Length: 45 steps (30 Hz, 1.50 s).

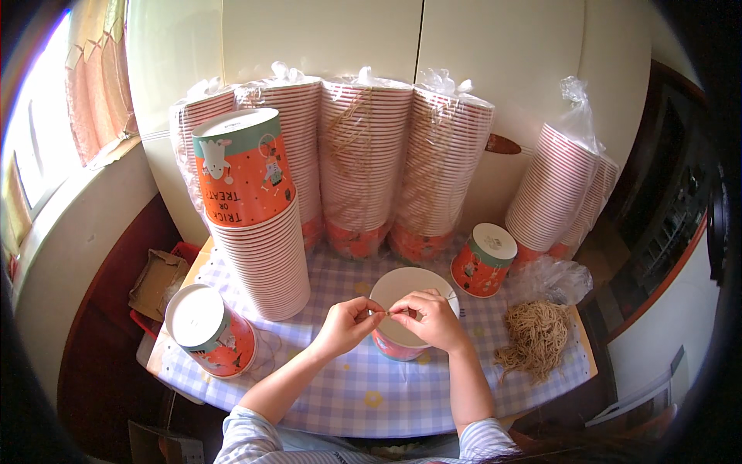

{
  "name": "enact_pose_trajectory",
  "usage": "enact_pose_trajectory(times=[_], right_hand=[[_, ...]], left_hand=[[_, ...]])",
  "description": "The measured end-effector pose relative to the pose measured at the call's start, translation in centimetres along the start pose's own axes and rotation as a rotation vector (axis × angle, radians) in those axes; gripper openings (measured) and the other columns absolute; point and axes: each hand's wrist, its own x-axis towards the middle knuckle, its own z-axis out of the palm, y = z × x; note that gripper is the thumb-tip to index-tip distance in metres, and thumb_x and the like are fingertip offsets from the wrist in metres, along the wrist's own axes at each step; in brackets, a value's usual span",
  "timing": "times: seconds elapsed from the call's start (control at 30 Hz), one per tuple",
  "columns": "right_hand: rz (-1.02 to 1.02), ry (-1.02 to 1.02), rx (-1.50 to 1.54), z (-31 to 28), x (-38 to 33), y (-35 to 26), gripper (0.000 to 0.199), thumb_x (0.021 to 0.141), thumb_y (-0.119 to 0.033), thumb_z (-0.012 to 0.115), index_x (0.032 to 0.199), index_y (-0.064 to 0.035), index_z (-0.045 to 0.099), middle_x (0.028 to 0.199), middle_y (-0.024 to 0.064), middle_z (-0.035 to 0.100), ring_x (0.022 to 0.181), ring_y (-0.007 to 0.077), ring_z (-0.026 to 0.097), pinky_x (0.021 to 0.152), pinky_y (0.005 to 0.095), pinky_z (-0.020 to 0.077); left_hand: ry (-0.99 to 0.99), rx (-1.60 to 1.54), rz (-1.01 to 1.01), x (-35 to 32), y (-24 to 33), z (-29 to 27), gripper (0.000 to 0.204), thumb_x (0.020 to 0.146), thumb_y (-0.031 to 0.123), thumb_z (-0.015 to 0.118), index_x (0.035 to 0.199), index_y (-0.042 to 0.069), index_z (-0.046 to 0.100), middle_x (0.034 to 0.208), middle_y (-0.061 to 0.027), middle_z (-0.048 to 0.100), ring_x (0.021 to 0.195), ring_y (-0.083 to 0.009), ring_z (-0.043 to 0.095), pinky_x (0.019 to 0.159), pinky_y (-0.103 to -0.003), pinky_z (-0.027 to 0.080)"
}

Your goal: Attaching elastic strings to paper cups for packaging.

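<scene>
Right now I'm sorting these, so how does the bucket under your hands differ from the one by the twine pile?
The bucket under the hands is half hidden by both hands; the bucket by the twine stands untouched, farther back and tilted. Both are upside down, orange, pale bases showing.

Along the pale wall stand bagged stacks of paper cups (pixel 363 162), a tall unbagged stack (pixel 259 224) rises at the left, two upturned orange cups (pixel 210 331) (pixel 484 261) sit on the checked tablecloth (pixel 348 394), and a cardboard box (pixel 157 282) lies beyond the table's left edge.
</scene>
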Motion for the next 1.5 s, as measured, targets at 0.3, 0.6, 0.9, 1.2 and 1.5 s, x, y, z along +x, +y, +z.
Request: enact_pose_trajectory(times=[0.3, 0.6, 0.9, 1.2, 1.5], right_hand=[[-0.015, 0.03, -0.02, 0.1, -0.1, 0.4, 0.005, 0.074, -0.011, 0.063, 0.076, -0.0084, 0.059, 0.071, 0.0027, 0.06, 0.068, 0.0205, 0.058, 0.07, 0.0316, 0.0388], [-0.017, 0.009, -0.021, 0.1, -0.1, 0.2, 0.004, 0.074, -0.011, 0.062, 0.076, -0.0088, 0.058, 0.071, 0.0027, 0.06, 0.069, 0.0208, 0.058, 0.068, 0.0321, 0.0382], [-0.018, -0.006, -0.005, 0.1, 0.0, 0.1, 0.008, 0.071, -0.006, 0.063, 0.073, -0.0062, 0.055, 0.068, 0.0038, 0.057, 0.065, 0.021, 0.056, 0.07, 0.0305, 0.0383], [-0.093, 0.006, -0.043, 0.3, 0.0, 0.4, 0.01, 0.071, -0.006, 0.061, 0.074, -0.0093, 0.051, 0.069, 0.0009, 0.054, 0.07, 0.0199, 0.054, 0.07, 0.0322, 0.0357], [-0.105, 0.007, 0.033, 0.6, 0.2, -0.1, 0.013, 0.068, 0.0, 0.06, 0.07, -0.0071, 0.05, 0.066, 0.0037, 0.052, 0.067, 0.0218, 0.05, 0.07, 0.031, 0.0356]], left_hand=[[0.01, -0.007, 0.026, 0.1, -0.3, 0.0, 0.014, 0.082, 0.013, 0.06, 0.085, -0.001, 0.059, 0.056, 0.004, 0.048, 0.052, -0.0009, 0.038, 0.046, -0.018, 0.032], [0.036, -0.023, 0.03, 0.1, 0.1, -0.3, 0.015, 0.082, 0.012, 0.061, 0.083, -0.002, 0.058, 0.058, 0.0028, 0.051, 0.053, -0.001, 0.04, 0.047, -0.017, 0.034], [0.067, 0.04, 0.048, 0.2, -0.7, -0.6, 0.014, 0.08, 0.013, 0.062, 0.081, -0.001, 0.059, 0.056, 0.0016, 0.049, 0.052, -0.002, 0.039, 0.046, -0.019, 0.034], [0.094, 0.19, 0.057, -0.3, 0.7, -0.4, 0.012, 0.078, 0.011, 0.061, 0.079, 0.0, 0.059, 0.053, -0.0026, 0.051, 0.048, -0.0036, 0.043, 0.045, -0.021, 0.036], [0.131, 0.266, 0.097, -0.4, 0.5, 0.1, 0.011, 0.075, 0.012, 0.062, 0.077, 0.001, 0.059, 0.052, -0.0052, 0.054, 0.045, -0.0081, 0.049, 0.045, -0.024, 0.039]])
